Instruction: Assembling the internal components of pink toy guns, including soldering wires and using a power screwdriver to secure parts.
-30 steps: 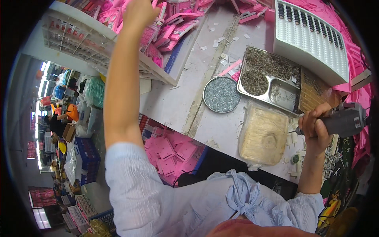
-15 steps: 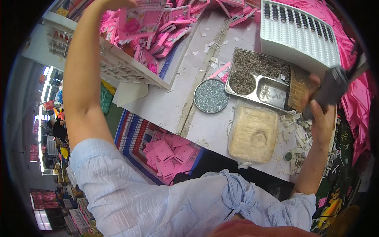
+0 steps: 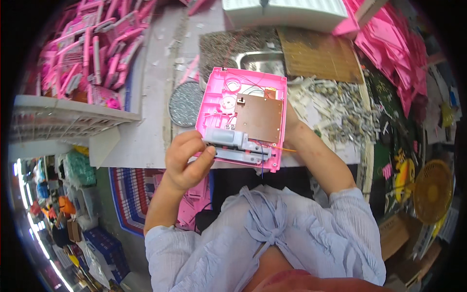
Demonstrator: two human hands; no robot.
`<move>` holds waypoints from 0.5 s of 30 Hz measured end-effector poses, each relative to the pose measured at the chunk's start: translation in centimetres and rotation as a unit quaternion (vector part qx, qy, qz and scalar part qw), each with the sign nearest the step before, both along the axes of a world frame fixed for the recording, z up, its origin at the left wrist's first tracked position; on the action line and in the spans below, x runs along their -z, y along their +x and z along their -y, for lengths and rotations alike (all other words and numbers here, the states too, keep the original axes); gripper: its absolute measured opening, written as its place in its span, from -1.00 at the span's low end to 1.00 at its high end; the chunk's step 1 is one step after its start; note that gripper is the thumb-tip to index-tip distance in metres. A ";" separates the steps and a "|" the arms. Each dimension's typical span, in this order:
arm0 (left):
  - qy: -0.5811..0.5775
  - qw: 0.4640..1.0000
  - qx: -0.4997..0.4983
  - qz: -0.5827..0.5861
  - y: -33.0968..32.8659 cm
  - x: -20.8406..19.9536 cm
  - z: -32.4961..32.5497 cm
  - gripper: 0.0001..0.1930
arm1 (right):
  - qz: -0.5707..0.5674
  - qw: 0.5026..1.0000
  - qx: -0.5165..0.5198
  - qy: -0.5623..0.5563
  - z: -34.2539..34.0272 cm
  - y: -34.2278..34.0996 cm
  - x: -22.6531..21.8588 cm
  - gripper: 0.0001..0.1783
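An open pink plastic casing [image 3: 214, 101] is held up in front of me, its inside facing me. A brown circuit board [image 3: 260, 119] covers much of its right half, with thin wires around it. Across the lower part lies a translucent white plastic mechanism [image 3: 225, 138]. My left hand [image 3: 187, 158] is closed at the casing's lower left corner, thumb and fingers by the end of this mechanism. My right hand [image 3: 292, 124] holds the casing from its right side and behind, its fingers hidden by it.
Behind the casing are a round tin of small metal parts [image 3: 184, 104], a metal tray [image 3: 265, 61], brown cardboard [image 3: 318, 56] and scattered small white parts [image 3: 335, 104]. A white crate [image 3: 73, 109] borders pink casings [image 3: 92, 53] at left. A white box [image 3: 287, 13] stands at the back.
My left hand has come back from the crate with the pink casing. My right hand has let go of the dark cylindrical tool and now holds the casing too. The view has shifted.
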State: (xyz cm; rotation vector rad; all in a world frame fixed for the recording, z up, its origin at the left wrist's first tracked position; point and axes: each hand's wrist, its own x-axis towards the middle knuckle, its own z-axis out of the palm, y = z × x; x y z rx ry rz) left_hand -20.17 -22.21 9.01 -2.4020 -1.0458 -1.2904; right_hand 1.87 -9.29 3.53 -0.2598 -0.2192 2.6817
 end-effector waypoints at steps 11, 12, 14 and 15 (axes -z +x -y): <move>-0.068 0.994 0.045 0.067 1.1 8.5 2.2 -0.63 | -0.022 0.994 0.059 -0.092 0.8 3.8 1.9 0.11; -0.050 0.997 0.030 0.040 1.0 8.3 1.9 -0.65 | 0.000 1.000 0.026 0.008 0.0 4.2 2.8 0.11; -0.016 1.000 -0.001 -0.014 0.9 7.2 0.5 -0.70 | 0.045 0.977 -0.044 0.204 -1.2 5.1 5.0 0.12; -0.023 0.999 0.015 -0.016 0.4 7.3 0.0 -0.70 | 0.035 0.970 -0.072 0.229 -1.6 4.5 4.0 0.04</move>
